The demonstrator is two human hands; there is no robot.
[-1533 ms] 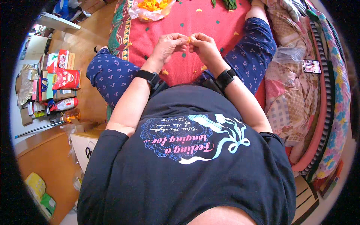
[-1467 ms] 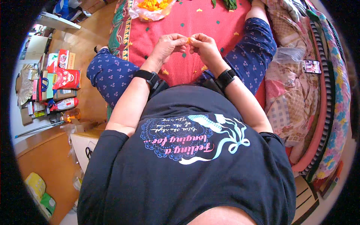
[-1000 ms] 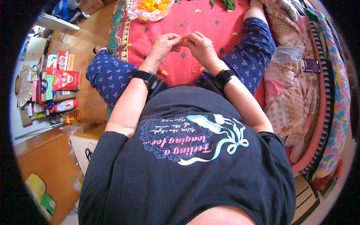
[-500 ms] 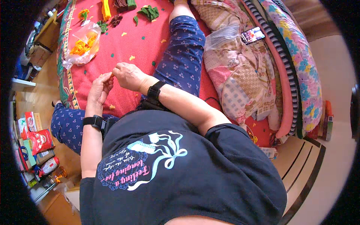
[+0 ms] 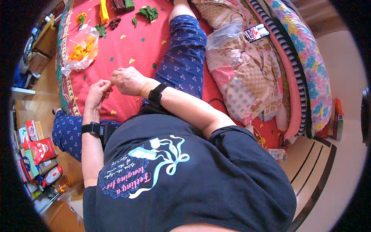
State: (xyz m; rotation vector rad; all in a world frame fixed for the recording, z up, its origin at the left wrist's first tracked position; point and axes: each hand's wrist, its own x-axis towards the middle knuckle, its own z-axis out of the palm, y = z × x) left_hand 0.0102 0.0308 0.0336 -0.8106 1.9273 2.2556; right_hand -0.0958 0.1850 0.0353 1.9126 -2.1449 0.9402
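Bed (image 5: 116,58): covered by a red spread with a patterned green and gold border; soft, yielding, slightly rumpled; small yellow and green scraps are scattered over it. The person is seated on it with legs apart in blue dotted trousers (image 5: 185,50)

Bedding pile (image 5: 247,77): patchwork quilts and a floral bolster heaped along the person's right side, with a phone (image 5: 257,31) laid screen-up on top

Floor (image 5: 42,100): wood, seen at the left edge of the bed; packets and bottles (image 5: 38,150) are stacked close beside it

Clear plastic bag (image 5: 79,50): lying on the spread ahead of the hands, well apart from them; orange-yellow flower-like pieces are held inside

Green and dark cut pieces (image 5: 147,12): loose near the far end of the spread, beside a yellow strip (image 5: 103,9)

Right hand (image 5: 127,80): grip closed, fingertips pinched on a small yellow piece (image 5: 112,82)

Left hand (image 5: 98,92): fingers curled, tips brought up to the same piece; whether it is truly pinched from this side cannot be told

Small yellow piece: held between the two hands, above the spread in front of the lap; mostly hidden by the fingers. It is judged very light, soft and easily crushed or torn; a gentle fingertip pinch at its edge is judged best, since a firm squeeze would likely deform it
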